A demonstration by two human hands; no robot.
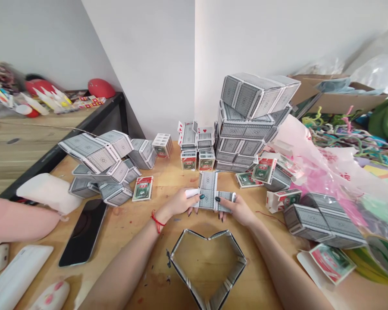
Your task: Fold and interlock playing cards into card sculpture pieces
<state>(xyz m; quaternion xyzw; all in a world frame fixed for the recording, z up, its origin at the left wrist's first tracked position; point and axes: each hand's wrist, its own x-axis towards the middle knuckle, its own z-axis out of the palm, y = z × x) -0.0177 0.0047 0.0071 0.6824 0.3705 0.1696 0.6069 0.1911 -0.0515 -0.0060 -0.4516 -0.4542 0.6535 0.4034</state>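
Above the tabletop, my left hand (180, 201) pinches the left side of a piece of joined playing cards (208, 183) with grey patterned backs. One part of the piece points upward and another reaches to the right. My right hand (241, 209) grips its right end, thumb on the front and fingers partly hidden behind. Nearer to me, between my forearms, lies a heart-shaped frame (220, 296) folded from cards, its point facing me. A red string bracelet (157, 221) circles my left wrist.
Stacked card blocks (242, 125) rise at the back right, with more card blocks (90, 150) at the left. Card boxes (142, 188) lie around. A black phone (83, 232) rests at left, and green-yellow tape (380, 260) and pink plastic (323, 168) at right. Walls close the back.
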